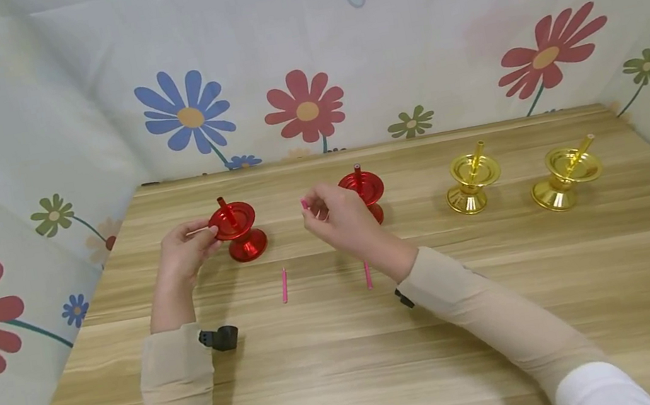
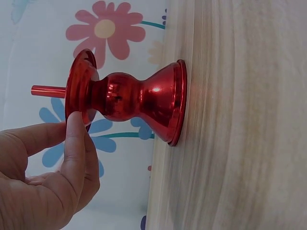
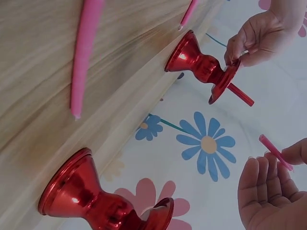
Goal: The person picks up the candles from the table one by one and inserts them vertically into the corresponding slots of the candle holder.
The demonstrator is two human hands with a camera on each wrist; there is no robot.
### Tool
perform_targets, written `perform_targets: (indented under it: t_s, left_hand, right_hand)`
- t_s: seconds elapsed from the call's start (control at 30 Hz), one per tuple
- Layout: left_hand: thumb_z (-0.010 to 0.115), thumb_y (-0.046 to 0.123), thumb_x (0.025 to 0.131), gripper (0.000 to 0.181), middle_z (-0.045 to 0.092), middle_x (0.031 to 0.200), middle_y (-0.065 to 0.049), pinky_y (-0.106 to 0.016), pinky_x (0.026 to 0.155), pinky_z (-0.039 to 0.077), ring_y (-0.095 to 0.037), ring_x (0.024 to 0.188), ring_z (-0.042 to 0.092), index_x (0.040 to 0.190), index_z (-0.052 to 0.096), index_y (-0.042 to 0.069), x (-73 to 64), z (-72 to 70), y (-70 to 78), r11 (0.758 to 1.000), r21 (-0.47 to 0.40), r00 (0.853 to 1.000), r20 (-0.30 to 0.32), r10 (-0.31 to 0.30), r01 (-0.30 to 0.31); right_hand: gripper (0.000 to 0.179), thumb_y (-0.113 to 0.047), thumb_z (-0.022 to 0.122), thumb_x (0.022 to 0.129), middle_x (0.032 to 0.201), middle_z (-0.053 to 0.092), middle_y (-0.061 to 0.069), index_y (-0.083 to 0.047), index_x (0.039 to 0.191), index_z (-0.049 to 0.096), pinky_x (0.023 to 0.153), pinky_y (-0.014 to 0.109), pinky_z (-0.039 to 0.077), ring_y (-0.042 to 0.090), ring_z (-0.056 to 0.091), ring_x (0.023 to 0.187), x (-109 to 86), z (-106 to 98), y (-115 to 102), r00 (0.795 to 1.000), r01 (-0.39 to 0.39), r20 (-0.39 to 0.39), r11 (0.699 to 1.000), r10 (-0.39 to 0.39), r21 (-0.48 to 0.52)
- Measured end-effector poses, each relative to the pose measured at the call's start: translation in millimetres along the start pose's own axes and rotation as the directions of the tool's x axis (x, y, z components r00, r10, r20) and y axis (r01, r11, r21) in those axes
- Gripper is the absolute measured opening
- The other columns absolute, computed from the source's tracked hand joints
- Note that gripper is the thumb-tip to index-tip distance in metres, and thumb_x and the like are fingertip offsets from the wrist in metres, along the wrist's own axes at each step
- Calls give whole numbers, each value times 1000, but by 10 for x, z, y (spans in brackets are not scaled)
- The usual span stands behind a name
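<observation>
My left hand [image 1: 185, 254] pinches the dish rim of a red metal candle holder [image 1: 248, 245] between thumb and fingers. The holder stands upright on its flared base, and a thin red tube [image 2: 48, 91] rises from its dish. To the right of it, my right hand [image 1: 340, 218] is raised over the table. Its thumb and fingers pinch a thin pink candle [image 3: 275, 152], tilted and apart from the tube in the right wrist view. A second red candle holder [image 3: 72, 187] stands behind the right hand, which partly hides it in the head view.
Two pink candles lie on the wooden table [image 1: 340, 372], a left one [image 1: 284, 286] and a right one [image 1: 368, 277] partly covered by the right arm. Farther right stand two gold candle holders, one nearer [image 1: 468, 198] and one at the far right [image 1: 554, 194]. A flowered cloth [image 1: 247, 43] hangs behind.
</observation>
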State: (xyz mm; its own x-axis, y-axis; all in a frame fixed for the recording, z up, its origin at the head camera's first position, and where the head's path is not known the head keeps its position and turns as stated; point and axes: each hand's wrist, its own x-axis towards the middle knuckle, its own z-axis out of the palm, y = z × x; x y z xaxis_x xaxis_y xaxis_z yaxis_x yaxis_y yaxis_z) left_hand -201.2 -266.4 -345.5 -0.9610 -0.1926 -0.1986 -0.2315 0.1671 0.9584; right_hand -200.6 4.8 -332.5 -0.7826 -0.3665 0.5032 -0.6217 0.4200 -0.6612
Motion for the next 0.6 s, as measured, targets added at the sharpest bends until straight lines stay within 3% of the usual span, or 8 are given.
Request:
perform_targets:
  t_s: [0.6]
  left_hand:
    - [52, 6, 96, 45, 52, 105, -8, -18, 84, 52, 1, 75, 61, 135, 39, -11, -5, -13, -8, 1000, -18, 1000, -4, 16, -16]
  right_hand:
    - [11, -9, 60, 89, 87, 65, 6, -3, 98, 60, 69, 18, 50, 16, 58, 79, 193, 174, -37, 993, -34, 112, 999, 34, -3]
